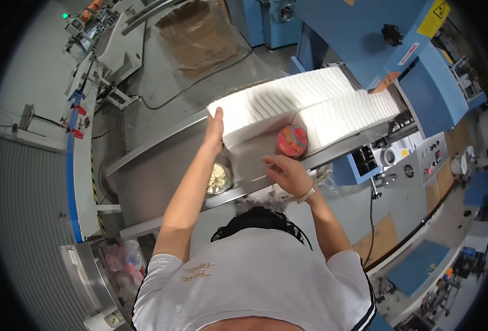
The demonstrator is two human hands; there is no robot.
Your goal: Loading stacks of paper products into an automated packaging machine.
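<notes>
Two rows of white, soft-looking folded sheets, packed upright side by side, lie along a metal trough. My left hand rests flat against the left end of the farther, longer row, its fingers partly hidden at the edge. A round red container with a patterned lid stands in front of the nearer row's end. Just below it is my right hand, fingers stretched out and holding nothing; whether it touches the container I cannot tell. Beside my left forearm sits a clear jar with pale yellow pieces.
A blue machine stands over the rows' right end. Beyond the trough, a plastic-lined cardboard box sits on the floor near a black cable. A control panel with buttons is at the right. Clear plastic hangs by the trough's near edge.
</notes>
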